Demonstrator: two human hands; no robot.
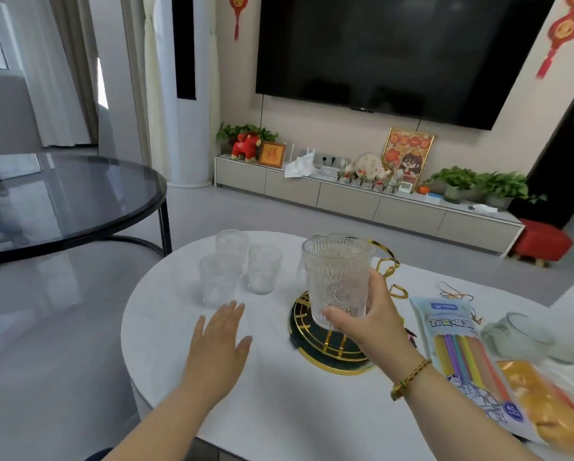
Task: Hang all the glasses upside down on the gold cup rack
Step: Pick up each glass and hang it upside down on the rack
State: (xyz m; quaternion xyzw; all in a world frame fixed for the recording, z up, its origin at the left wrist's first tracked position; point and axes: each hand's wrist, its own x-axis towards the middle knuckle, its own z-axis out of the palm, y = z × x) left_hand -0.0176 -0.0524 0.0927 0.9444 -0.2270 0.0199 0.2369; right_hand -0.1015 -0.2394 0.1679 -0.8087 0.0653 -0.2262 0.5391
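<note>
My right hand (pixel 368 314) grips a clear embossed glass (pixel 335 277) near its base and holds it upright in the air above the gold cup rack (pixel 332 347). The rack has a round dark base with gold bars, and its curled gold arms (pixel 387 264) show behind the glass. Three more clear glasses stand upright on the white table (pixel 262 394) at the left: one at the back (pixel 231 242), one in front (pixel 217 281), one to the right (pixel 264 269). My left hand (pixel 219 341) hovers flat and open just in front of them.
A pack of coloured straws (pixel 462 347) and an orange packet (pixel 545 404) lie at the right of the table, beside a frosted glass jar (pixel 518 334). A dark round glass table (pixel 63 201) stands to the left. A TV cabinet runs along the far wall.
</note>
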